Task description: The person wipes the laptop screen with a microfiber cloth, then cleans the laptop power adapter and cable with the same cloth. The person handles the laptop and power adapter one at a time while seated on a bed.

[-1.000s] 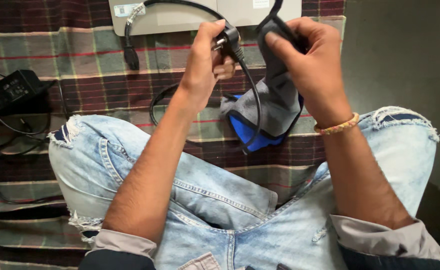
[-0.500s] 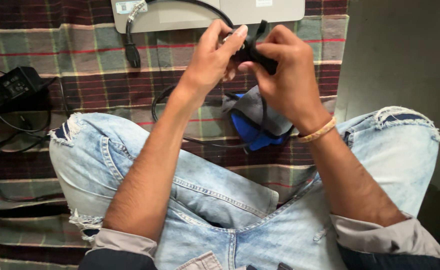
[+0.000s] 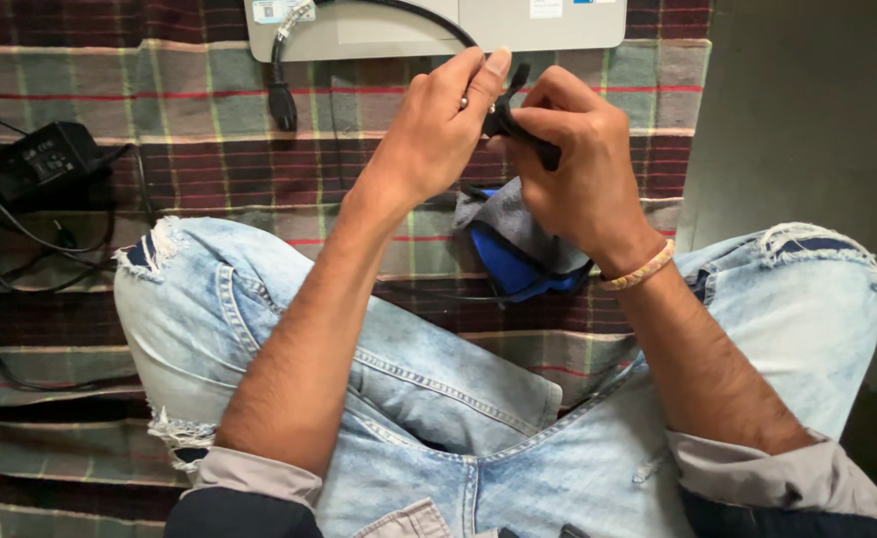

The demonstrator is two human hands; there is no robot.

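While the person sits cross-legged in torn pale jeans [image 3: 259, 309] on a plaid blanket [image 3: 90, 80], both hands meet above the lap; the left hand [image 3: 429, 134] has its fingertips pinched together on the end of a small black strap-like piece [image 3: 518, 125], and the right hand [image 3: 578, 169] is curled tight around the same piece from the other side, a braided band [image 3: 640, 271] on its wrist; what the black piece is cannot be told; just beneath the hands a grey and blue pouch [image 3: 508, 249] lies on the blanket between the knees; at the top edge a silver laptop [image 3: 429, 25] rests, with a small pale rectangular sticker at its left corner and two more small stickers at its right; a black cable [image 3: 279, 80] hangs from it; far left, a black power adapter [image 3: 35, 159] sits among loose wires.
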